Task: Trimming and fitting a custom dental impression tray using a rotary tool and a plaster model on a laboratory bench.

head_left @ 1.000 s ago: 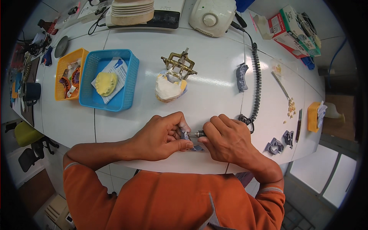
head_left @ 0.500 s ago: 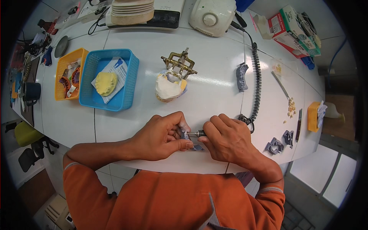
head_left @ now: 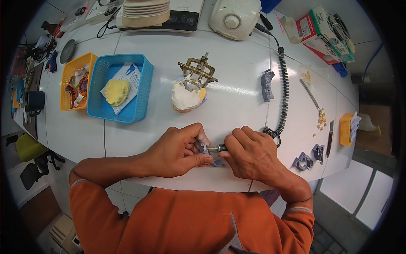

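Near the table's front edge, my left hand pinches a small grey-blue dental piece between thumb and fingers, which cover much of it. My right hand grips a dark rotary handpiece. Its thin metal bit points left and meets the piece, or comes very close to it. Just below the fingertips, another grey-blue fragment lies on the table. Beyond my hands stands a brass dental articulator with a white plaster model on it.
A coiled cord runs from the handpiece to a cream control box. Blue and orange baskets stand left. On the right are grey-blue pieces, a knife, a metal spatula and small tooth-coloured bits.
Both hands, the handpiece and the held piece stay in almost the same place. No other thing has visibly moved.
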Tool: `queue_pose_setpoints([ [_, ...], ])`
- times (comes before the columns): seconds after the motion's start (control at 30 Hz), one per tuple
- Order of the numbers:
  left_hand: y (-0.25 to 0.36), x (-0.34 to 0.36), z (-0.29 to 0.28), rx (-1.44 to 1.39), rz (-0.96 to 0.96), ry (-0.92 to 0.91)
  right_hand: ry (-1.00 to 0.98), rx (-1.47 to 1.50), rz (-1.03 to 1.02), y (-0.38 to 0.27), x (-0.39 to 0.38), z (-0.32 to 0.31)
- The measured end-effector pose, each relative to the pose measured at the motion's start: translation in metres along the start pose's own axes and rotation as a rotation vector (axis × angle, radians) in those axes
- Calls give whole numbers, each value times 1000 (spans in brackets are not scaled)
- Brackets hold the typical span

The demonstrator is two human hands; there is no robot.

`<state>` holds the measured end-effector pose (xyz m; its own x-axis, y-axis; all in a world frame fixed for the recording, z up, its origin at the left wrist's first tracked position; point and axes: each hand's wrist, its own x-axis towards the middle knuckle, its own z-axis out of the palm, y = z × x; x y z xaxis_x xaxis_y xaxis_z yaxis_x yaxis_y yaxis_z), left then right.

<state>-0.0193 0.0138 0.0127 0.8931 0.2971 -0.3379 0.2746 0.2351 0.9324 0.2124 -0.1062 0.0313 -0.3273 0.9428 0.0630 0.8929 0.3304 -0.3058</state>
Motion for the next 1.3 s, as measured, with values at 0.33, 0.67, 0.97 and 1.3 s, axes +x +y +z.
queue_pose_setpoints([
  [0.33,-1,0,0,7,-1,1,0,-7,36,-2,1,1],
  [0.67,-2,0,1,-12,1,11,17,-10,27,-2,1,2],
  [0.97,-1,0,1,-3,0,11,20,-7,24,-2,1,2],
  [1.3,1,0,1,3,-3,10,22,-6,30,-2,2,1],
])
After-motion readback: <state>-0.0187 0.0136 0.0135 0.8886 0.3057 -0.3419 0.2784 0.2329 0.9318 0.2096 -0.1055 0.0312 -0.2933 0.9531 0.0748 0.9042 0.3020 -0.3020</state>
